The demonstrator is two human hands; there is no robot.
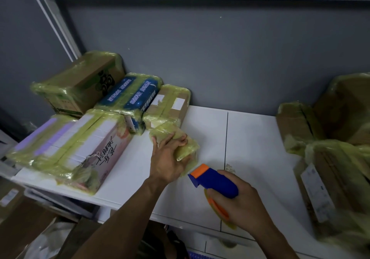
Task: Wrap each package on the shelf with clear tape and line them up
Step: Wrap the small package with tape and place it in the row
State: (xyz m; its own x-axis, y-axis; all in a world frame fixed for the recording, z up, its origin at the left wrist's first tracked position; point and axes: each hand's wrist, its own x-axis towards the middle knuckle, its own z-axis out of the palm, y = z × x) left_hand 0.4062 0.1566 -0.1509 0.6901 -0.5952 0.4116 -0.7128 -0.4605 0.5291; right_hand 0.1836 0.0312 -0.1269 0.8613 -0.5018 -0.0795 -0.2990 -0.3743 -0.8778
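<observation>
Step in hand: I judge I am taping the small package [188,148], probably late in its wrap, since yellowish film already covers what I can see of it.
Small package: it lies on the shelf [256,148] about midway along, between the back and front edges, just in front of the flat brown box [168,106].
Left hand: my left hand [168,158] lies on top of the small package with spread fingers curled over it, pinning it down.
Right hand: my right hand [246,204] is wrapped round the handle of the tape dispenser [218,184], near the front edge.
Tape dispenser: blue with an orange nose, and the nose sits just beside the near end of the small package. I cannot tell whether a strand of tape joins them.
Left end of shelf: a big brown box [80,86] in the back corner, a blue box [130,96] beside it, the flat brown box next along, and a pink box [76,144] at the front corner, all filmed in tape.
Right end of shelf: more brown packages [336,158] under loose, crumpled film; they look unfinished to me.
Next move: I would check the tape is cut, press the end flat, then slide the small package in beside the flat brown box to join the row. It is light and slippery, so my left hand needs a firm hold.
</observation>
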